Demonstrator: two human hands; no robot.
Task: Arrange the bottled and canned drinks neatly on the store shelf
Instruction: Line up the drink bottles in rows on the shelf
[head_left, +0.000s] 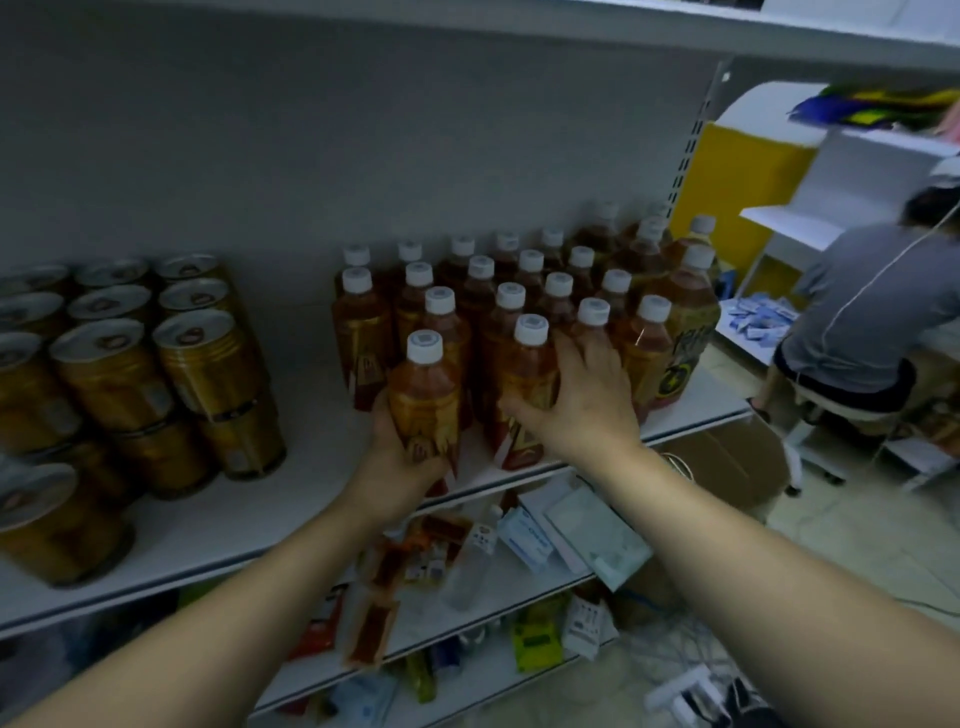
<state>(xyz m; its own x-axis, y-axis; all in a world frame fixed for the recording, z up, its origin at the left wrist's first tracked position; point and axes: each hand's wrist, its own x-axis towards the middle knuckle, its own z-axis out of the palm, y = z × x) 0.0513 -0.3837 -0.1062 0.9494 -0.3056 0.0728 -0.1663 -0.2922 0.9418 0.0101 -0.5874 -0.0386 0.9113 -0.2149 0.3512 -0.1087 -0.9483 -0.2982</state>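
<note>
Several brown tea bottles (498, 291) with white caps stand in rows on the white shelf (311, 447). My left hand (400, 457) grips one tea bottle (423, 400) from below at the shelf's front edge. My right hand (576, 405) presses flat against the neighbouring front bottle (524, 384), fingers spread over it. Several gold cans (202, 358) are stacked in two layers on the left part of the same shelf. Two larger bottles (691, 312) stand at the right end of the rows.
Lower shelves (498, 582) hold scattered packets, a clear bottle and small boxes. A cardboard box (727, 462) sits under the shelf's right end. A person in a grey shirt (872, 312) crouches at the right by another white rack. Cables lie on the floor.
</note>
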